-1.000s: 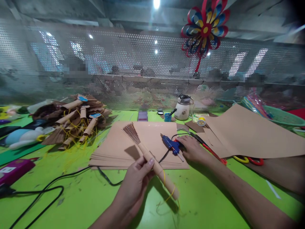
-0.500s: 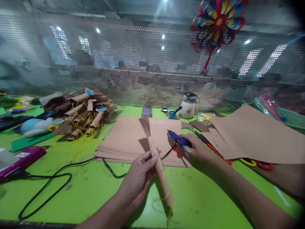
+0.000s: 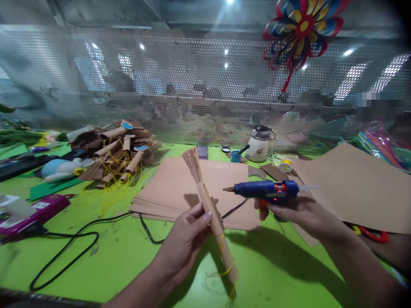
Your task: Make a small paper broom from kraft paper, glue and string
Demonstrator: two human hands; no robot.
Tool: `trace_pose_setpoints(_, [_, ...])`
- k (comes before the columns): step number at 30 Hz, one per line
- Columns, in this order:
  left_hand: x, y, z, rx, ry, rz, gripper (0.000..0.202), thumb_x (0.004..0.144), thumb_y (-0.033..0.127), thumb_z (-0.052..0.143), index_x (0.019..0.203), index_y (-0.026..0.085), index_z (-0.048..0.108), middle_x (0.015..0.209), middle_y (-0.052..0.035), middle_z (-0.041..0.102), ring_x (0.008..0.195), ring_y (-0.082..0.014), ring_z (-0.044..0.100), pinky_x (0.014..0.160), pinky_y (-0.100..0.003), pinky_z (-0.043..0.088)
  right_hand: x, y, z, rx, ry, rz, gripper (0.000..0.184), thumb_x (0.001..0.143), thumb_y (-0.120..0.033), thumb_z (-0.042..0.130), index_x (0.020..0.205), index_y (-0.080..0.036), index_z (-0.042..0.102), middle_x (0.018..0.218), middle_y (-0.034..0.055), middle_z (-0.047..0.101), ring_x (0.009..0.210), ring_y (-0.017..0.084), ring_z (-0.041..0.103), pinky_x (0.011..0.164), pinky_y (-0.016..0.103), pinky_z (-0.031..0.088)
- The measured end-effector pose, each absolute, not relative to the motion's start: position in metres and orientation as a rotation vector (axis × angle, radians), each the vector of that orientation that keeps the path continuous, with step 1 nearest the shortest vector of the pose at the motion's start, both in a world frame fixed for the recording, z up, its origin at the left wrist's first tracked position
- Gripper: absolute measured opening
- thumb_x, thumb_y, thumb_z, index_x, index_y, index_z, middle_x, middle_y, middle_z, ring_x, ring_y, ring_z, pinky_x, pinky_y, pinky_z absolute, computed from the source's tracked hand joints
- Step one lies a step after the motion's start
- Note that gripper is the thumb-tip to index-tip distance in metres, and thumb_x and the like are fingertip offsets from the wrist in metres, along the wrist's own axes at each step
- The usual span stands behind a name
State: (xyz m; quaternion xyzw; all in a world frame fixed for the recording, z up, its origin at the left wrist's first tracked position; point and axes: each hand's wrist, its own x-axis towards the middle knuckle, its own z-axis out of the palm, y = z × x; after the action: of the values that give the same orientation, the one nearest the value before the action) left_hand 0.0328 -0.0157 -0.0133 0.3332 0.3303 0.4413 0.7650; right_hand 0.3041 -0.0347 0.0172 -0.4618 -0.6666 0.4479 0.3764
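My left hand (image 3: pixel 192 229) is closed around a rolled brown paper tube (image 3: pixel 214 218). A pleated paper fan end (image 3: pixel 192 164) spreads from its top, and yellow string (image 3: pixel 228 269) hangs about its lower end. In my right hand (image 3: pixel 302 214) is a blue hot glue gun (image 3: pixel 263 189), held level with its nozzle pointing left toward the tube, a small gap apart. A red light glows on its side, and a clear glue stick (image 3: pixel 310 187) juts from the back. Behind both hands lies a stack of brown paper sheets (image 3: pixel 170 184).
Finished-looking paper pieces with yellow strings (image 3: pixel 125 154) are heaped at left. A purple power strip (image 3: pixel 41 214) feeds a black cord (image 3: pixel 80 224) over the green table (image 3: pixel 122 269). Brown card (image 3: pixel 359 184), a yellow spool (image 3: pixel 285 165) and a white jug (image 3: pixel 257 145) stand right and behind.
My right hand has raised the glue gun from just above the paper and turned it level, toward the camera. My left hand keeps hold of the tube, nearly unmoved.
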Motion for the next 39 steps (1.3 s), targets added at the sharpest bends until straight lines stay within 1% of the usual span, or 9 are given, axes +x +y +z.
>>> trace_pose_setpoints(4, [0.032, -0.015, -0.013, 0.734, 0.696, 0.955, 0.039, 0.079, 0.024, 0.073, 0.116, 0.015, 0.067, 0.087, -0.0072, 0.066, 0.079, -0.0138, 0.057, 0.076, -0.023, 0.045, 0.304, -0.041, 0.020, -1.161, -1.761, 1.166, 0.028, 0.093, -0.040, 0.055, 0.100, -0.019, 0.073, 0.103, 0.0109, 0.071, 0.093, 0.023, 0.066, 0.089, 0.040, 0.051])
trace_pose_setpoints(10, [0.032, -0.014, -0.012, 0.754, 0.660, 0.951, 0.030, 0.083, 0.020, 0.067, 0.113, 0.013, 0.068, 0.088, -0.0078, 0.066, 0.079, -0.0142, 0.058, 0.077, -0.024, 0.045, 0.299, -0.049, 0.024, -1.266, -1.877, 1.051, 0.034, 0.094, -0.046, 0.050, 0.095, -0.021, 0.073, 0.102, 0.0102, 0.071, 0.098, 0.025, 0.064, 0.091, 0.042, 0.050])
trace_pose_setpoints(14, [0.032, -0.015, -0.014, 0.767, 0.639, 0.929, 0.033, 0.085, 0.021, 0.065, 0.117, 0.014, 0.065, 0.087, -0.0078, 0.066, 0.079, -0.0147, 0.058, 0.076, -0.025, 0.044, 0.293, -0.051, 0.024, -1.370, -1.914, 0.919, 0.036, 0.092, -0.050, 0.049, 0.090, -0.022, 0.072, 0.101, 0.0090, 0.071, 0.099, 0.026, 0.064, 0.086, 0.039, 0.053])
trace_pose_setpoints(17, [0.032, -0.016, -0.014, 0.764, 0.636, 0.917, 0.027, 0.084, 0.022, 0.067, 0.109, 0.014, 0.068, 0.086, -0.0073, 0.066, 0.077, -0.0138, 0.058, 0.074, -0.024, 0.043, 0.289, -0.052, 0.023, -1.410, -1.907, 0.885, 0.038, 0.093, -0.051, 0.048, 0.090, -0.022, 0.071, 0.099, 0.0085, 0.071, 0.099, 0.026, 0.064, 0.080, 0.034, 0.055])
trace_pose_setpoints(20, [0.033, -0.016, -0.013, 0.756, 0.639, 0.903, 0.022, 0.080, 0.023, 0.071, 0.100, 0.014, 0.071, 0.084, -0.0074, 0.066, 0.075, -0.0134, 0.057, 0.074, -0.023, 0.043, 0.286, -0.052, 0.023, -1.430, -1.910, 0.888, 0.040, 0.093, -0.053, 0.046, 0.089, -0.021, 0.069, 0.096, 0.0091, 0.071, 0.094, 0.025, 0.065, 0.072, 0.031, 0.056])
trace_pose_setpoints(25, [0.033, -0.017, -0.011, 0.733, 0.657, 0.894, 0.032, 0.078, 0.025, 0.073, 0.108, 0.014, 0.070, 0.081, -0.0068, 0.066, 0.072, -0.0129, 0.057, 0.071, -0.022, 0.042, 0.281, -0.052, 0.028, -1.421, -1.902, 0.881, 0.040, 0.092, -0.054, 0.047, 0.086, -0.021, 0.067, 0.089, 0.0086, 0.071, 0.085, 0.024, 0.067, 0.067, 0.030, 0.057])
trace_pose_setpoints(29, [0.035, -0.017, -0.010, 0.720, 0.665, 0.898, 0.035, 0.075, 0.024, 0.075, 0.109, 0.014, 0.071, 0.085, -0.0078, 0.068, 0.073, -0.0133, 0.057, 0.071, -0.022, 0.042, 0.280, -0.050, 0.030, -1.417, -1.894, 0.862, 0.037, 0.091, -0.052, 0.048, 0.084, -0.021, 0.067, 0.086, 0.0081, 0.071, 0.081, 0.024, 0.067, 0.066, 0.030, 0.057])
trace_pose_setpoints(35, [0.034, -0.018, -0.008, 0.726, 0.649, 0.906, 0.039, 0.073, 0.022, 0.077, 0.111, 0.015, 0.071, 0.095, -0.0087, 0.070, 0.074, -0.0127, 0.058, 0.071, -0.020, 0.043, 0.283, -0.050, 0.024, -1.456, -1.942, 0.809, 0.036, 0.092, -0.050, 0.047, 0.084, -0.022, 0.067, 0.086, 0.0074, 0.071, 0.083, 0.024, 0.067, 0.068, 0.030, 0.057])
trace_pose_setpoints(39, [0.033, -0.019, -0.009, 0.736, 0.637, 0.904, 0.037, 0.076, 0.022, 0.075, 0.112, 0.016, 0.070, 0.097, -0.0082, 0.070, 0.074, -0.0115, 0.057, 0.071, -0.019, 0.042, 0.283, -0.049, 0.021, -1.475, -1.955, 0.741, 0.037, 0.092, -0.051, 0.047, 0.084, -0.021, 0.066, 0.087, 0.0084, 0.070, 0.084, 0.024, 0.066, 0.067, 0.030, 0.056])
